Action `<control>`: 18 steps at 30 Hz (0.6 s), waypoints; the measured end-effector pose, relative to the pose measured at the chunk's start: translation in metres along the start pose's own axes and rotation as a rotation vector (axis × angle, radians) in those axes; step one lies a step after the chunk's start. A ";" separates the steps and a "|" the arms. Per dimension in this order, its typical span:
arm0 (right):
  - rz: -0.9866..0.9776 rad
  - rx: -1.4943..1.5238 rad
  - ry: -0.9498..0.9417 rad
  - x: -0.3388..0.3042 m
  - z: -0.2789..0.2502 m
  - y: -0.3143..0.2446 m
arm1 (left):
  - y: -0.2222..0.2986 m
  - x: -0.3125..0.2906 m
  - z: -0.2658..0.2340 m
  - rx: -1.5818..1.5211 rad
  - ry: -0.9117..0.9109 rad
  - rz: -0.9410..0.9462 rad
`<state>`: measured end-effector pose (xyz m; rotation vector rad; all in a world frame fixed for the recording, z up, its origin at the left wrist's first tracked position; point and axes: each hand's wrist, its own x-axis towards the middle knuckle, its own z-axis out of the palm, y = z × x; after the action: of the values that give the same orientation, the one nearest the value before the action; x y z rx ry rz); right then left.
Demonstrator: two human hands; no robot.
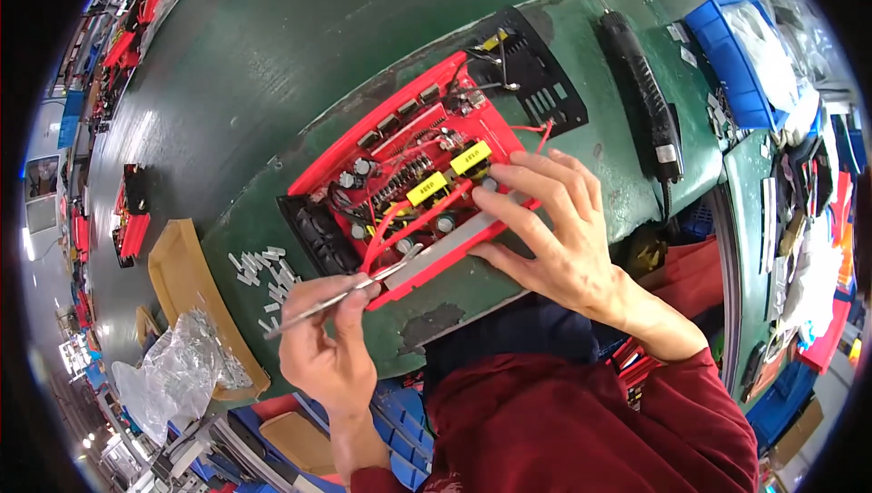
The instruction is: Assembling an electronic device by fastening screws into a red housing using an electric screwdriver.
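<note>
A red open housing with a circuit board, yellow-wrapped transformers and red wires lies tilted on the green bench. In a pinch grip, my left hand holds a slim pair of metal tweezers; the tips reach over the near wall beside the red wires. My right hand grips the same near wall further right, with its thumb outside and its fingers over the board. At the left end sits a black fan. A black slotted end panel lies at the far right end, joined by wires.
Several small grey-white pieces are scattered left of the housing. Beyond them stands a tan tray with a clear plastic bag. A black electric screwdriver lies to the right, near a blue bin holding white bags.
</note>
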<state>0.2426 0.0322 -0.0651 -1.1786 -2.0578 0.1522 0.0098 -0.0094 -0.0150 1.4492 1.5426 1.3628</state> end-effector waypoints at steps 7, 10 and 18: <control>0.039 0.028 -0.071 0.003 0.008 0.002 | -0.017 0.011 -0.007 0.208 -0.151 0.243; 0.009 -0.021 -0.133 0.009 -0.007 0.003 | -0.009 0.018 -0.005 0.240 -0.221 0.235; -0.036 -0.609 -0.166 0.162 -0.029 0.129 | -0.006 0.019 -0.010 0.261 -0.195 0.189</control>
<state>0.3024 0.2256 -0.0127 -1.5205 -2.3518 -0.4392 -0.0058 0.0071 -0.0138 1.8699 1.5297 1.1117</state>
